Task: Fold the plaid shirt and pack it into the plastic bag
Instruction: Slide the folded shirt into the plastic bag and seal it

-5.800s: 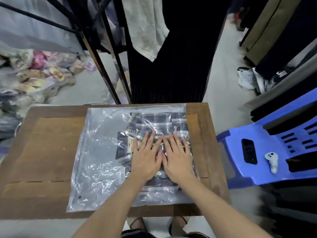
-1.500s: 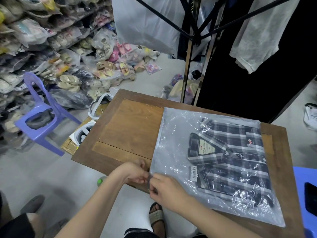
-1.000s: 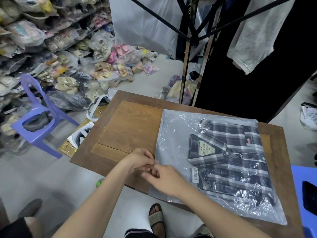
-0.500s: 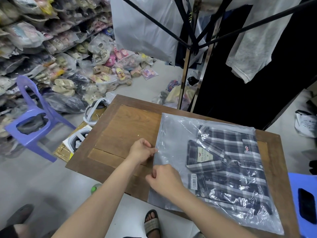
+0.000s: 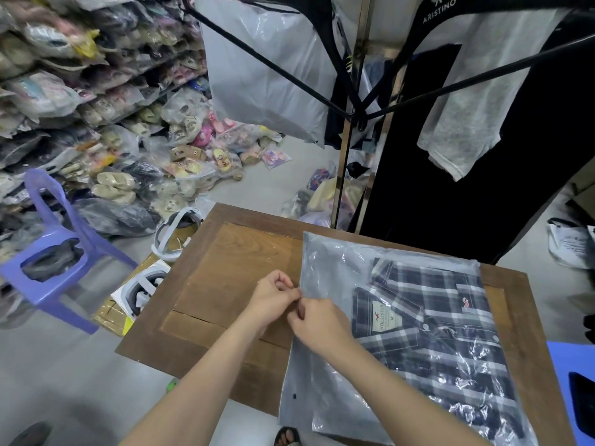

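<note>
The folded dark plaid shirt (image 5: 431, 329) lies inside a clear plastic bag (image 5: 325, 268) on the right half of a wooden table (image 5: 231, 272). The bag's open left edge runs down the table's middle. My left hand (image 5: 272, 299) pinches that edge from the left with thumb and fingers. My right hand (image 5: 317, 326) rests on the bag and pinches the same edge right beside the left hand. The fingertips of both hands almost touch.
A purple plastic chair (image 5: 54, 252) stands on the floor at left. Bagged shoes (image 5: 106, 101) are piled behind it. A white headset (image 5: 174, 233) and a box lie at the table's left edge. Hanging clothes on a rack (image 5: 360, 101) rise behind the table. A blue chair (image 5: 570, 365) is at right.
Both hands have slid up the bag's left edge, from near the table's front corner to about the middle of the edge, pinching it as they go. The camera has moved closer.
</note>
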